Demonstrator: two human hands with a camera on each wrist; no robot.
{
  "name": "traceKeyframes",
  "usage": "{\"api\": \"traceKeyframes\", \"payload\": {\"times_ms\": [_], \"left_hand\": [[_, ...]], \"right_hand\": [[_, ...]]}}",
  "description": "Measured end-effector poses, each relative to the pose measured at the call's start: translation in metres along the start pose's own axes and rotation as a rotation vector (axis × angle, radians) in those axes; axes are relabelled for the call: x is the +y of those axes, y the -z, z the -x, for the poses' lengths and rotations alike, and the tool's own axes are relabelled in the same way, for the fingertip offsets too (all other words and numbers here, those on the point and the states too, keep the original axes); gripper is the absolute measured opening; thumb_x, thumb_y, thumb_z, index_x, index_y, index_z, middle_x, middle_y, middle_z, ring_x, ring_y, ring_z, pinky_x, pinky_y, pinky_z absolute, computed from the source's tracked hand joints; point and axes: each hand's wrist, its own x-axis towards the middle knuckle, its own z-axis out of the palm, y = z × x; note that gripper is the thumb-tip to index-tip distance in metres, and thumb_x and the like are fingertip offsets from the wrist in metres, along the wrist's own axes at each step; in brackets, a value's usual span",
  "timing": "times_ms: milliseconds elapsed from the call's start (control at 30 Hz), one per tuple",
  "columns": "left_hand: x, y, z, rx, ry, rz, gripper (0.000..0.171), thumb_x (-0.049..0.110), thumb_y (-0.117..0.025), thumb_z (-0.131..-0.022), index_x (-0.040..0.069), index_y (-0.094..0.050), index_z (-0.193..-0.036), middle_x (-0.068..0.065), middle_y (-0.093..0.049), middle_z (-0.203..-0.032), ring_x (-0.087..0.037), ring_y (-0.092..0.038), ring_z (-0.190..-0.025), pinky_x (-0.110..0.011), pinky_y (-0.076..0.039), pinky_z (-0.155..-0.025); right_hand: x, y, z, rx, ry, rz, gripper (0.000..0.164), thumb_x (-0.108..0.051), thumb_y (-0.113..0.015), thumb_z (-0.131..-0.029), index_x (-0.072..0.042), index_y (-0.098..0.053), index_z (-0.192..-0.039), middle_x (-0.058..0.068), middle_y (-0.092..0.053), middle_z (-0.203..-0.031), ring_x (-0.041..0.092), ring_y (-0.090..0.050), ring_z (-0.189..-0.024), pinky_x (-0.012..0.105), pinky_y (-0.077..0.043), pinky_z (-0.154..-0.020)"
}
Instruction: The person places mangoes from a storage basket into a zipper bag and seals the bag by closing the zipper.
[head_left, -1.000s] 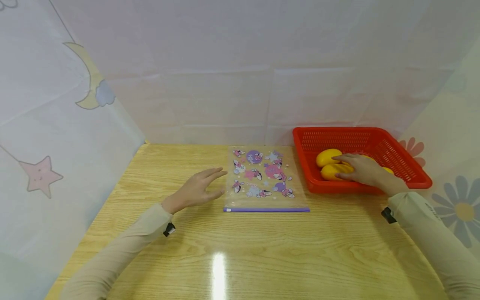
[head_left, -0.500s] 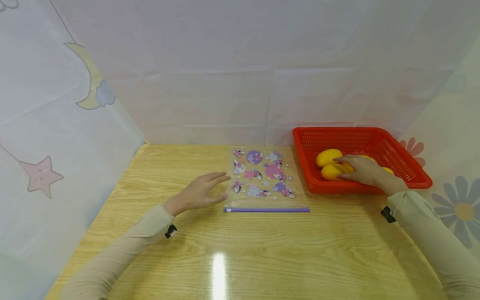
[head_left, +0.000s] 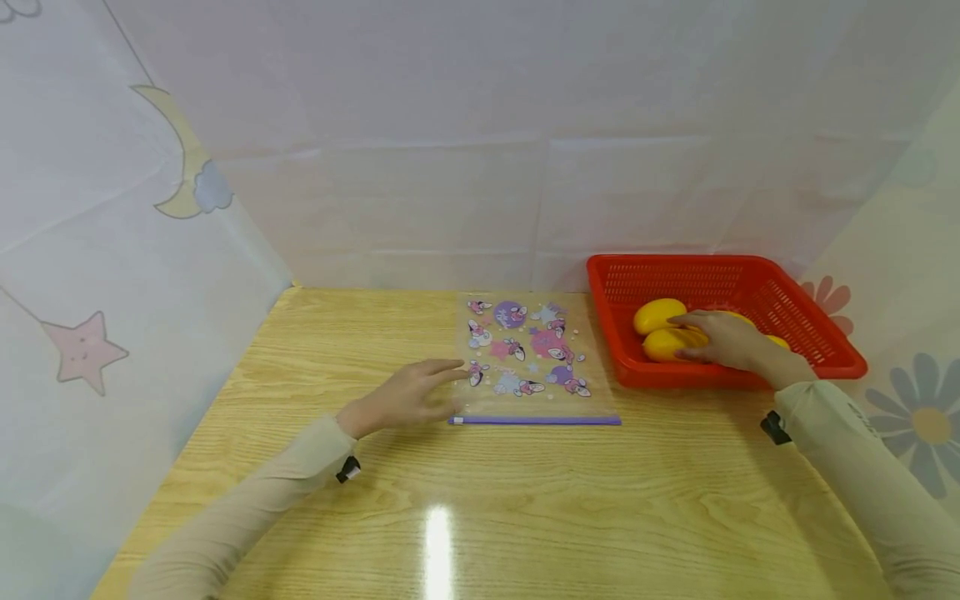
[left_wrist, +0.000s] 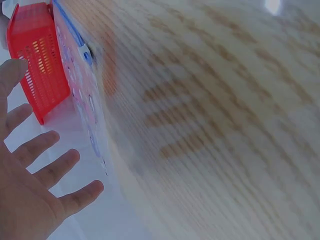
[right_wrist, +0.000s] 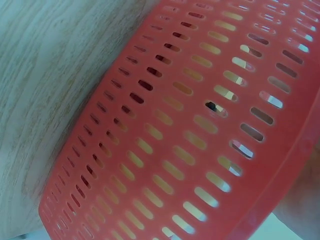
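In the head view a clear zip bag (head_left: 531,354) with pink and purple cartoon prints lies flat on the table. Its purple slider strip (head_left: 540,421) faces the near side. My left hand (head_left: 408,396) is at the bag's left edge, fingers extended and holding nothing; whether they touch it is unclear. To the right, a red plastic basket (head_left: 622,373) contains several smooth yellow oval fruits (head_left: 660,317). My right hand (head_left: 723,340) reaches over its near rim, thumb and fingers spread at a front yellow fruit (head_left: 667,344). The right wrist view shows mainly the basket's slotted wall (right_wrist: 165,130).
The light wooden table (head_left: 525,508) meets a pale cloth backdrop (head_left: 420,200) behind and at both sides. The basket stands against the back right, close to the bag's right edge. Something pinkish inside it is mostly hidden.
My left hand has moved slightly right and toward the near side, to the bag's lower left corner. My right hand stays nearly still over the fruits.
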Motion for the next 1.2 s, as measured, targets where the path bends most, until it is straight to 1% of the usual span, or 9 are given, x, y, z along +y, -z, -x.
{"api": "traceKeyframes", "payload": {"times_ms": [133,267,400,700,933,1200], "left_hand": [[0.001,-0.003,0.000,-0.003,-0.046,-0.008,0.053,0.036,-0.060,-0.083,0.015,-0.045,-0.129,-0.012,-0.043,-0.131,-0.026,-0.040,-0.119,-0.041,-0.034,-0.099],[0.001,-0.007,0.000,-0.034,-0.055,-0.005,0.050,0.034,-0.059,-0.084,0.015,-0.046,-0.128,-0.009,-0.041,-0.133,-0.024,-0.039,-0.120,-0.041,-0.033,-0.099],[0.001,-0.009,0.001,-0.056,-0.057,0.007,0.049,0.033,-0.058,-0.085,0.014,-0.046,-0.128,-0.010,-0.041,-0.133,-0.024,-0.038,-0.121,-0.042,-0.033,-0.100],[0.005,-0.008,0.002,-0.069,-0.060,0.027,0.047,0.035,-0.057,-0.085,0.016,-0.048,-0.127,-0.012,-0.042,-0.131,-0.024,-0.038,-0.120,-0.040,-0.032,-0.100],[0.004,-0.011,0.001,-0.082,-0.084,0.026,0.045,0.033,-0.058,-0.085,0.015,-0.050,-0.125,-0.014,-0.043,-0.131,-0.026,-0.040,-0.119,-0.041,-0.033,-0.100],[0.006,-0.013,0.000,-0.108,-0.097,0.030,0.041,0.033,-0.059,-0.085,0.015,-0.052,-0.122,-0.013,-0.042,-0.131,-0.025,-0.039,-0.120,-0.041,-0.032,-0.100]], "right_hand": [[0.000,0.001,-0.001,-0.012,-0.008,-0.011,0.058,-0.036,-0.069,-0.075,-0.005,-0.052,-0.121,0.020,-0.052,-0.118,0.039,-0.048,-0.106,0.056,-0.037,-0.089],[0.000,0.001,-0.001,-0.021,-0.021,-0.024,0.058,-0.035,-0.069,-0.075,-0.005,-0.052,-0.121,0.020,-0.052,-0.119,0.038,-0.047,-0.107,0.056,-0.036,-0.090],[0.001,0.000,-0.001,-0.027,-0.016,-0.030,0.058,-0.035,-0.069,-0.076,-0.004,-0.051,-0.122,0.021,-0.051,-0.119,0.039,-0.046,-0.108,0.056,-0.036,-0.090],[0.004,-0.001,-0.002,-0.010,0.027,0.007,0.058,-0.034,-0.068,-0.076,-0.001,-0.051,-0.121,0.024,-0.051,-0.117,0.041,-0.047,-0.105,0.056,-0.037,-0.087],[0.005,0.000,-0.001,-0.018,0.028,0.000,0.058,-0.033,-0.068,-0.076,-0.001,-0.051,-0.121,0.023,-0.051,-0.118,0.042,-0.045,-0.107,0.057,-0.036,-0.088],[0.005,0.001,0.000,-0.017,0.026,0.010,0.056,-0.032,-0.069,-0.075,-0.001,-0.052,-0.119,0.024,-0.052,-0.116,0.043,-0.046,-0.106,0.057,-0.036,-0.088]]}}
